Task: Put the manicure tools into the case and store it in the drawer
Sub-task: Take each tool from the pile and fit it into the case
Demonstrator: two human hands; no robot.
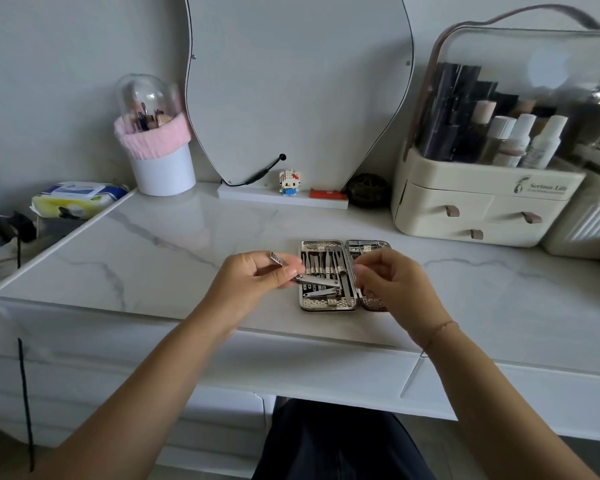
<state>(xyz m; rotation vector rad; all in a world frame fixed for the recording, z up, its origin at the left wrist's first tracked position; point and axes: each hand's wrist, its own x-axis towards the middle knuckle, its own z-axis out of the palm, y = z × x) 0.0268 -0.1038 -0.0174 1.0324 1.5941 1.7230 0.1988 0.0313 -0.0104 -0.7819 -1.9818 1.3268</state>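
case: the open manicure case [328, 306] lies flat on the marble tabletop [153, 258], near the front edge, both halves up; most slots in its left half are already filled.
left hand: your left hand [253, 278], at 9 o'clock from the case, pinches a nail clipper [317, 280] by its end; the clipper reaches over the left half.
right hand: your right hand [392, 282] hovers curled over the hinge and the right half, at 3 o'clock; i cannot tell if it holds anything.
risk, slipping: the clipper is smooth metal and held only at one end, so it may turn or drop onto the tools already seated and push them loose.
risk, wrong slot: if you press it under a strap that is occupied, the case will probably not close later.
risk, sliding: the case may slide on the smooth marble toward the edge at 6 o'clock if you push without holding it.
drawer: which drawer is meant is not clear; the cosmetic organizer [482, 202] at 1 o'clock has three, all closed.
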